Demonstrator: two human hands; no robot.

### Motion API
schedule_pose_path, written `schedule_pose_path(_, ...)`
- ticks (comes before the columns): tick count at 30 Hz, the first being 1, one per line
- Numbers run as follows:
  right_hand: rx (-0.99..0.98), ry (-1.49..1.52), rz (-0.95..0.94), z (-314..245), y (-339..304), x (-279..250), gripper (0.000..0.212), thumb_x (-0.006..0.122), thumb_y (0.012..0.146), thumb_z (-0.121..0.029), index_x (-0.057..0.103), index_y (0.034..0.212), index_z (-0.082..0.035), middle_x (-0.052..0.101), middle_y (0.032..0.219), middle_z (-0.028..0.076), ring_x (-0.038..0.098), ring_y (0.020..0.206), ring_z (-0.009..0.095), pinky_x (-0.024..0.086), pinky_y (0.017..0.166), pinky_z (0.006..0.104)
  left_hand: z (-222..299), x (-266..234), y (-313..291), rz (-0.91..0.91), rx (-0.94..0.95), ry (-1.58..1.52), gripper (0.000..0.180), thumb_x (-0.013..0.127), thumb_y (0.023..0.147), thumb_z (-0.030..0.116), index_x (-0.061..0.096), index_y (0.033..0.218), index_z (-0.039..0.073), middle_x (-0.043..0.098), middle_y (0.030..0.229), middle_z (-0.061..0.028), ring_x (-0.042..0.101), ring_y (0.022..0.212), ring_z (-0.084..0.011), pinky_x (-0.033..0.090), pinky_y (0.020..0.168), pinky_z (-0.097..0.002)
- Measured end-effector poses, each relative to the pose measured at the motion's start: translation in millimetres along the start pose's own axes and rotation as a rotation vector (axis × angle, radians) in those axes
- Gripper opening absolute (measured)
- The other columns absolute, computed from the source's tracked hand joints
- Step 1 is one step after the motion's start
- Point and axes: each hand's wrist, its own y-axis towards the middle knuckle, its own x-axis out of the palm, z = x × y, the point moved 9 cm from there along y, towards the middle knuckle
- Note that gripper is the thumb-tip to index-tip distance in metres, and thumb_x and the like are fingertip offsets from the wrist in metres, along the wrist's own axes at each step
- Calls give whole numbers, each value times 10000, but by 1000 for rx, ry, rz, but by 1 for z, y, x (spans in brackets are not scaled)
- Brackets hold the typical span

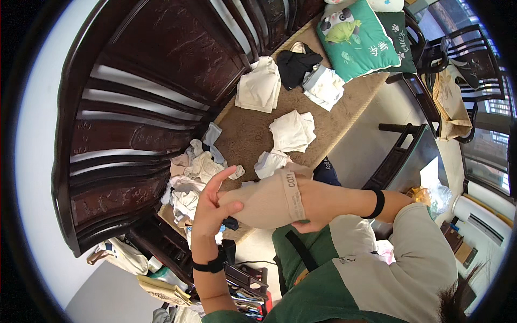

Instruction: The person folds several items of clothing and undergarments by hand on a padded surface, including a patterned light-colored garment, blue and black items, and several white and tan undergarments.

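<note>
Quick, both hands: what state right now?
Left hand: open, fingers spread, thumb against the beige cloth garment with a printed band.
Right hand: at the garment's banded end, fingers partly hidden; whether it grips cannot be told.

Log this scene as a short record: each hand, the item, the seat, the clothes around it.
Item: beige garment with printed waistband, raised between both hands
Left hand: thumb against the garment's left part, forefinger extended
Right hand: at the waistband, fingers mostly hidden
Seat: brown pad on a dark wooden bench
Loose clothes: heaped near the backrest
Folded clothes: pale piles farther along the pad
Far end: green pillow
</note>
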Motion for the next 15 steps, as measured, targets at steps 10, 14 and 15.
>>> schedule_pose_path(10,550,1471,601,79,-40,-29,282,569,945,-140,443,1195,-110,578,1196,27,560,1037,92,461,852,254,44,56,-22,99,512,871,389,799,691,3,687,1064,27,702,901,-112,664,786,-149,500,690,-228)
schedule_pose_path(14,546,1297,558,72,-35,-43,360,557,926,-8,395,1233,-104,566,1137,34,553,1006,83,448,867,242,18,41,-13,174,342,654,500,782,713,-10,632,1188,38,687,1012,-100,640,873,-131,497,739,-243)
schedule_pose_path(15,547,1297,554,69,-31,-44,360,557,926,-8,395,1233,-104,566,1137,34,553,1006,83,448,867,242,9,39,-11,163,278,600,531,771,726,-17,610,1228,42,678,1050,-93,628,918,-126,496,761,-250)
